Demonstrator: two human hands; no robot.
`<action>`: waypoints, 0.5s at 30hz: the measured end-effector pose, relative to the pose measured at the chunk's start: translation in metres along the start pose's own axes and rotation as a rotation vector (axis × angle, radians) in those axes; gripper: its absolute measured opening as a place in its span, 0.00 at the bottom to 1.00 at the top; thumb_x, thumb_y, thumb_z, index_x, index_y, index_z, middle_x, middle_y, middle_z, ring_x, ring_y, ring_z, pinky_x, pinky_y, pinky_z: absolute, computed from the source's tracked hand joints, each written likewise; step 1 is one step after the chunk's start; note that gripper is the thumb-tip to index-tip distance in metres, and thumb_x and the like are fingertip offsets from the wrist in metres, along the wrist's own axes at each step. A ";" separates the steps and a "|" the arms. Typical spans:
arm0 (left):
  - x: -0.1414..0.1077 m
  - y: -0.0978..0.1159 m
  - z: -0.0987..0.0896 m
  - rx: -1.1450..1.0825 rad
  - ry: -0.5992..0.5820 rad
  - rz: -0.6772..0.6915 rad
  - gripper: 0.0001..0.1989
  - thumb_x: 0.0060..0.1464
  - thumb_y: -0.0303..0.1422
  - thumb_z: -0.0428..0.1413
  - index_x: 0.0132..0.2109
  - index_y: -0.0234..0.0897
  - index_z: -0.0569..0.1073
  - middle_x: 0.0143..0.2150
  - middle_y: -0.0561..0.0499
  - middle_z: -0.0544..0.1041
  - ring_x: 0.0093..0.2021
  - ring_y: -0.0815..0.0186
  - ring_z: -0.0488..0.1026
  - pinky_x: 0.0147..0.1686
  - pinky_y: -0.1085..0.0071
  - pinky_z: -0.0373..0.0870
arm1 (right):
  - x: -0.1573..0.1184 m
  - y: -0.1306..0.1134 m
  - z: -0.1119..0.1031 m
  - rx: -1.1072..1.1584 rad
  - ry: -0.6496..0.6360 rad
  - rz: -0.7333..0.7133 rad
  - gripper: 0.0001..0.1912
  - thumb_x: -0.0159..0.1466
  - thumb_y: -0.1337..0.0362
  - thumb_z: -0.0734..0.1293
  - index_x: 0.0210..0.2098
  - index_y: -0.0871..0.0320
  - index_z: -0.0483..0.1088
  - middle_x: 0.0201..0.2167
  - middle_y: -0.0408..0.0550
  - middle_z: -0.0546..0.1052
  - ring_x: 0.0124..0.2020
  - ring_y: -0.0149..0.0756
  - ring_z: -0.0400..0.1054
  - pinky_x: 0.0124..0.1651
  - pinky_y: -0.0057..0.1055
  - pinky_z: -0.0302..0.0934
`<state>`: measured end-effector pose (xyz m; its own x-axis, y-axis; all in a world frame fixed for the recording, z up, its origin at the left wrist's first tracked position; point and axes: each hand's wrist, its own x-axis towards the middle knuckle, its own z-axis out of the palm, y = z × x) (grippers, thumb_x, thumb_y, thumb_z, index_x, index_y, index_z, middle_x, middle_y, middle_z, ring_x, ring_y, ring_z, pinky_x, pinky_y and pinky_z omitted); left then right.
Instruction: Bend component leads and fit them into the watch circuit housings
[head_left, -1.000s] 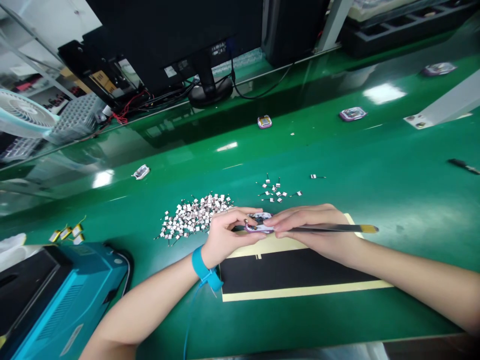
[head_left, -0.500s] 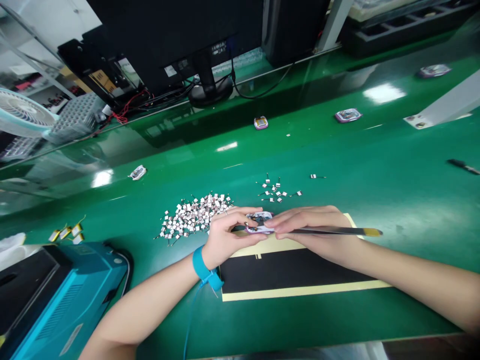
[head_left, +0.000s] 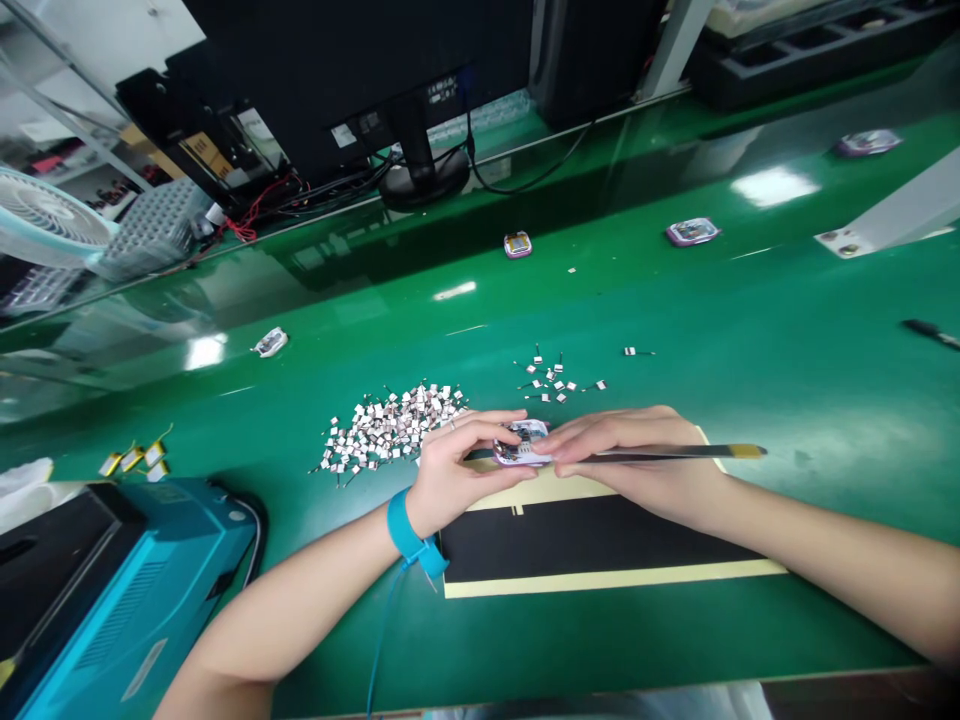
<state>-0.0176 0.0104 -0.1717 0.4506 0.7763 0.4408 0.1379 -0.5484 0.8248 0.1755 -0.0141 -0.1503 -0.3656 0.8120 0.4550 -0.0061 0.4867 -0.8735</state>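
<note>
A small purple-rimmed circuit module (head_left: 523, 443) is held just above the upper edge of a black-and-cream work pad (head_left: 600, 545), pinched from one side by the left hand (head_left: 465, 465) and met from the other by the fingertips (head_left: 559, 440) of the right hand (head_left: 637, 460). The left fingers are curled closed over the module's edge. Slim tweezers (head_left: 675, 453) (gold-tipped at the far end) are gripped in the right hand, laid along the fingers and pointing away to the right. A blue wrist strap (head_left: 405, 530) is worn on the left wrist. Just beside the left hand, a heap of tiny wired components (head_left: 390, 430) is spread on the green bench (head_left: 750, 560), with a sparser scatter (head_left: 551, 378) beyond the hands, and a similar purple-rimmed module (head_left: 692, 232) lies farther along, well apart from them.
</note>
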 end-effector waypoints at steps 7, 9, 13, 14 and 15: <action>0.000 0.000 0.000 -0.002 0.001 0.023 0.12 0.39 0.31 0.63 0.33 0.32 0.72 0.40 0.39 0.76 0.41 0.61 0.74 0.38 0.66 0.73 | -0.001 0.002 0.000 0.004 0.012 -0.003 0.13 0.51 0.79 0.68 0.34 0.59 0.72 0.34 0.48 0.77 0.38 0.32 0.71 0.45 0.22 0.67; 0.000 0.000 0.000 0.009 0.001 0.032 0.12 0.38 0.31 0.63 0.33 0.32 0.72 0.39 0.39 0.77 0.41 0.61 0.74 0.38 0.66 0.73 | -0.001 0.002 0.001 0.008 0.016 -0.001 0.13 0.51 0.79 0.68 0.34 0.59 0.72 0.34 0.48 0.77 0.38 0.32 0.72 0.45 0.22 0.67; 0.001 0.001 0.000 0.035 -0.002 0.046 0.12 0.38 0.31 0.64 0.32 0.32 0.72 0.39 0.38 0.77 0.40 0.61 0.75 0.38 0.65 0.72 | -0.001 0.001 0.000 0.016 0.018 -0.005 0.13 0.52 0.79 0.68 0.34 0.59 0.72 0.34 0.48 0.77 0.37 0.31 0.72 0.45 0.22 0.67; 0.001 0.001 0.000 0.036 -0.002 0.046 0.12 0.38 0.31 0.64 0.31 0.32 0.72 0.39 0.38 0.77 0.39 0.61 0.75 0.38 0.65 0.72 | -0.001 0.000 0.000 0.018 0.018 -0.005 0.13 0.52 0.79 0.68 0.34 0.59 0.72 0.34 0.48 0.77 0.37 0.31 0.72 0.44 0.22 0.67; 0.001 0.001 0.000 0.034 -0.004 0.044 0.12 0.38 0.31 0.64 0.31 0.32 0.72 0.39 0.38 0.77 0.39 0.61 0.75 0.37 0.65 0.72 | -0.001 0.000 0.000 0.018 0.019 -0.003 0.13 0.52 0.79 0.67 0.33 0.59 0.72 0.34 0.48 0.77 0.37 0.31 0.72 0.44 0.22 0.67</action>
<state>-0.0174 0.0108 -0.1708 0.4601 0.7499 0.4754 0.1479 -0.5927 0.7917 0.1755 -0.0149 -0.1506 -0.3475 0.8169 0.4604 -0.0238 0.4831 -0.8752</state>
